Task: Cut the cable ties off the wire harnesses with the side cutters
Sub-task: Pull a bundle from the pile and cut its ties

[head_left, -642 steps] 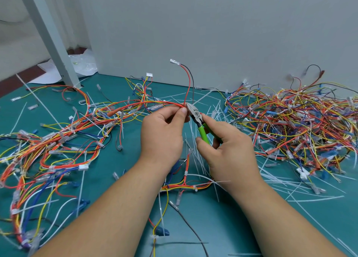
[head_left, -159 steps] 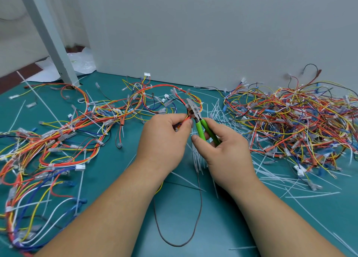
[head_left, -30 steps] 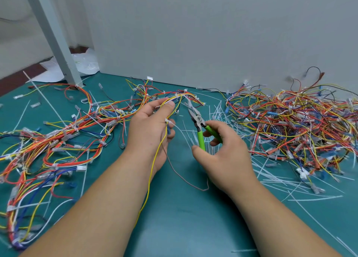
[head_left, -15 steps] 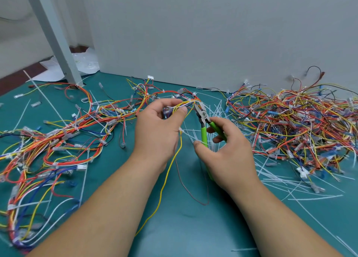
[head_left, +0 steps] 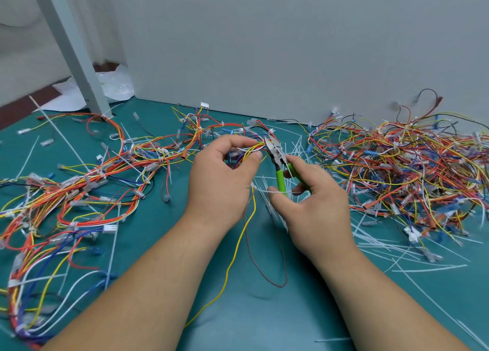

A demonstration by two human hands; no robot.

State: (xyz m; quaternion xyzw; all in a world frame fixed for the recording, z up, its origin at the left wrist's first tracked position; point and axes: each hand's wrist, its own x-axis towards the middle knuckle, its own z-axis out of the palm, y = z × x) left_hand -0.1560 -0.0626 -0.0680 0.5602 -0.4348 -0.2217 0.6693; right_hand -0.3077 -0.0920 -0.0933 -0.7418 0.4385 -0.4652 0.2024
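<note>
- Pinching a bunch of coloured wires, the left hand point(head_left: 222, 181) curls thumb and fingers round one wire harness point(head_left: 255, 147); its grip is clenched on that bundle, just left of the side cutters point(head_left: 276, 156).
- The right hand point(head_left: 315, 205) has its grip grasping the cutters by their green handles, with the blades pointing away from the person toward the held bundle.
- The blade tips reach the wires, but the cable tie there is too small to make out, and I cannot tell whether the blades touch it.
- The right hand's fingers hide the lower ends of the handles.
- Nearer the person than the cutters, a yellow wire point(head_left: 238, 247) and a brown wire point(head_left: 264, 274) trail from the left hand onto the teal table point(head_left: 264, 319).
- Right of the cutters sits a tangled pile of harnesses point(head_left: 397, 165), cut off by the frame edge. Left of them, spread harnesses point(head_left: 79, 186) are also cut off.
- Loose white cut ties point(head_left: 383, 247) lie beneath and right of the cutters.
- One second ago the cutters stood apart from the bundle; their tips now meet it. The left hand's looser hold has tightened into a pinch.
</note>
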